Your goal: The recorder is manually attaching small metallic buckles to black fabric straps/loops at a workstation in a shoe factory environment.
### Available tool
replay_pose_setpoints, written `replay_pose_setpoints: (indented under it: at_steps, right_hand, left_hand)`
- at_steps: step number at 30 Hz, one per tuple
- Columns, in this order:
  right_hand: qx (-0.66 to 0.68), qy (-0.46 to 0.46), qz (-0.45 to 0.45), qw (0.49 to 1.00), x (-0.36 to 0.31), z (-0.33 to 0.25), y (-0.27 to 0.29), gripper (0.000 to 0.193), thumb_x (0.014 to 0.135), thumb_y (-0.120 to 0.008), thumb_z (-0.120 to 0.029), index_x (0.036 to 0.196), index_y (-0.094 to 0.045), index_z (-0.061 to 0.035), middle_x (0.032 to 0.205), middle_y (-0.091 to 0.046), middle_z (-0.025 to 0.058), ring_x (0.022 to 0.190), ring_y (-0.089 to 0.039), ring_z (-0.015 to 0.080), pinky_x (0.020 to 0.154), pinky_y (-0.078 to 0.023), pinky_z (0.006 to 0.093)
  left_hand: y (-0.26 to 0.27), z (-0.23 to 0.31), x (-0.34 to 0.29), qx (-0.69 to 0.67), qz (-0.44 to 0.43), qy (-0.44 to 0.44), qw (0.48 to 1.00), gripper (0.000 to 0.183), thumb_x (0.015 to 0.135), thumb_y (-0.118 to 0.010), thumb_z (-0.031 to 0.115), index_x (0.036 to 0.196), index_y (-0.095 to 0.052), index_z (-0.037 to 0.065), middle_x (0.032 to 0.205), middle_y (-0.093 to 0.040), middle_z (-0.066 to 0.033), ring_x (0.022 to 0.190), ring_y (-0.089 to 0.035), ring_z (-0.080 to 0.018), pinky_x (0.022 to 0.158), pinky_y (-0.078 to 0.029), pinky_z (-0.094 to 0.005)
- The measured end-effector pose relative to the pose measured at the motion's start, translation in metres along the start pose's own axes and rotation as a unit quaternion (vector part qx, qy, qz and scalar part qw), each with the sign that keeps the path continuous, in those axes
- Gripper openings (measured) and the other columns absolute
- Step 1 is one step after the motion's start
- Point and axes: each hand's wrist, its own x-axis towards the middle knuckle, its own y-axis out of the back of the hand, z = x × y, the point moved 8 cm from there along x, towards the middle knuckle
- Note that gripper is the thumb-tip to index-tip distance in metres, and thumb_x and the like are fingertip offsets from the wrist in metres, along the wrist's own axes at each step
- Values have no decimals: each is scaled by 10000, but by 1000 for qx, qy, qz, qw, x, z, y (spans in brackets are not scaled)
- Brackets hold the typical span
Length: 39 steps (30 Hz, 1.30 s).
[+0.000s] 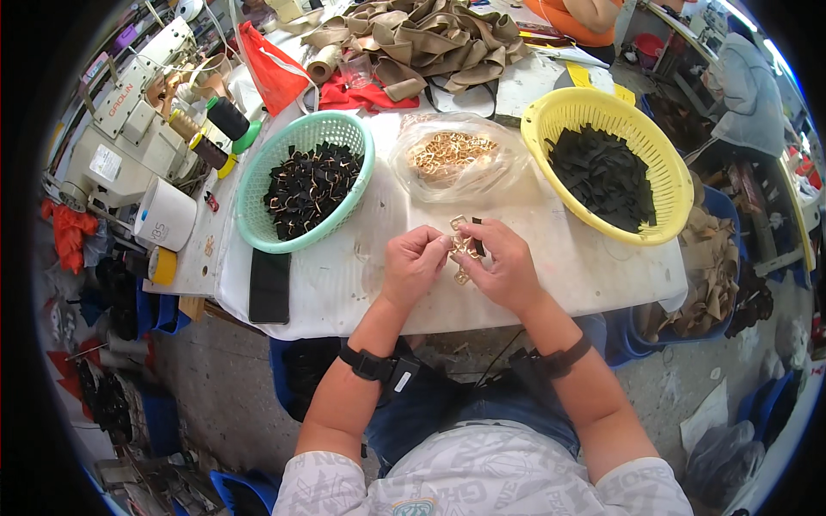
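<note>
My left hand (415, 261) and my right hand (506, 262) meet over the white table's (344, 284) front middle. Together they pinch a cluster of small gold metal buckles (460, 249) and a short black strap piece (477, 248). The right hand holds several buckles; the left fingers grip one at the top. Straight ahead lies a clear plastic bag of gold buckles (449, 155). To the left is a green basket (258, 224) of black strap pieces fitted with buckles. At right stands a yellow basket (667, 211) of plain black strap pieces.
A black phone (270, 285) lies at the table's front left. A white sewing machine (116, 129), thread spools (227, 118) and a tape roll (164, 214) stand at left. Tan straps (422, 39) pile at the back. Another person (581, 17) sits across. Blue bins (714, 258) of scraps are at right.
</note>
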Motion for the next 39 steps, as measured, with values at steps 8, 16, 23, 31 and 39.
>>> replay_pose_setpoints:
  at_steps: [8,16,23,31,39]
  right_hand:
    - [7,8,-7,1000,-1,3,-2,257,711,-725,-8,961,-666,-22,907,-655,151,791,-645,296,683,-531,351]
    - [24,0,-8,1000,-1,3,-1,232,713,-724,-5,938,-671,-24,887,-663,139,786,-652,286,680,-535,346]
    - [19,-5,-10,1000,-2,4,-2,233,712,-730,-9,937,-672,-26,887,-662,147,782,-653,291,673,-534,346]
    - [22,-2,-6,1000,0,0,2,245,715,-733,-4,954,-680,-23,906,-668,148,761,-661,270,652,-539,330]
    - [13,-6,1,1000,-1,-2,5,248,711,-738,2,952,-684,-21,905,-673,146,752,-667,263,655,-544,322]
  left_hand:
    - [0,-2,0,1,-21,0,1000,221,916,-529,106,760,-641,-3,599,-547,20,514,-440,-28,459,-332,-193]
    - [-3,-1,-1,-79,-29,54,995,227,916,-502,132,822,-647,-15,620,-562,-2,502,-446,-43,453,-334,-191]
    - [-6,-6,0,-44,-70,35,996,106,887,-565,66,855,-634,-8,697,-583,15,544,-446,-25,473,-326,-181]
    - [-12,-11,3,-145,-125,96,977,115,910,-568,115,922,-611,10,724,-571,12,562,-467,-41,481,-330,-183]
    - [-19,-11,0,-222,-154,145,952,152,924,-591,157,940,-612,7,711,-558,7,545,-465,-53,474,-340,-184]
